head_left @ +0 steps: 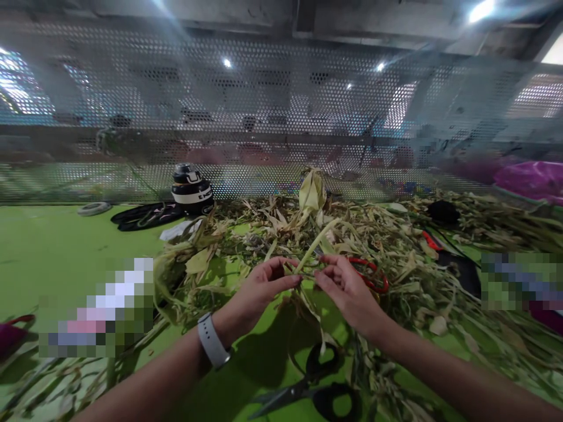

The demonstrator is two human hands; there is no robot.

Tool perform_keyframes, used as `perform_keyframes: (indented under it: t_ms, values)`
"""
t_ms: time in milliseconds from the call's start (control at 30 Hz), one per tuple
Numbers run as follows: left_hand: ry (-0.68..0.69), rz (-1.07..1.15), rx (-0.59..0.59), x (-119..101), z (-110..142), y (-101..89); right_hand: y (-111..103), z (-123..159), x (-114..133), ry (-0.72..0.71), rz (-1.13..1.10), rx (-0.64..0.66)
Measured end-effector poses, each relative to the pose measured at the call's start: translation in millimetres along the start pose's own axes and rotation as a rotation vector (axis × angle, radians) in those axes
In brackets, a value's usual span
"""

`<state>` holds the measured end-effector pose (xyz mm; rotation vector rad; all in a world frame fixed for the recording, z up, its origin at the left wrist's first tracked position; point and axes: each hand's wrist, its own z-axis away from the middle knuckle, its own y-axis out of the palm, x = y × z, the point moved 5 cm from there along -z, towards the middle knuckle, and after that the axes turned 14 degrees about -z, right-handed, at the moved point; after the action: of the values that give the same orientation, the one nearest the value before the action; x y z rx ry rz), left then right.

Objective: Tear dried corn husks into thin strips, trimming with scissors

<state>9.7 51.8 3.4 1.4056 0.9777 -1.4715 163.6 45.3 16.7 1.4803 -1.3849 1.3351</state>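
Between my two hands is a pale green, dried plant strip (317, 243) that slants up to the right. My left hand (270, 281) pinches its lower end between thumb and fingers. My right hand (341, 284) is closed too, its thumb and fingertips pressed together on a thin strand just to the right. Loose ends dangle below the fingers. Black-handled scissors (308, 390) lie on the green table (246, 375) beneath my hands, blades pointing left. A red-handled tool (373, 275) lies partly hidden behind my right hand.
Dried leaves and stalks (387, 234) are heaped beyond my hands and down the right side. At the back stand a black container (192, 190) and a perforated metal screen (264, 117). A black flat pouch (145, 215) and a pale ring (94, 208) lie at left.
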Motion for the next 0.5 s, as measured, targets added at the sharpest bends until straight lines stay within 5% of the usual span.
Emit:
perform_keyframes:
  t_ms: [133,267,500]
  values:
    - [0.028,0.036,-0.019,-1,-1,-2.2,1,6,22,-0.288,0.325,-0.008]
    - [0.044,-0.005,0.0,0,-2,-0.2,13,7,13,-0.125,0.356,0.195]
    - [0.073,-0.015,0.075,0,0,8.3,19,9,1,0.017,0.157,0.28]
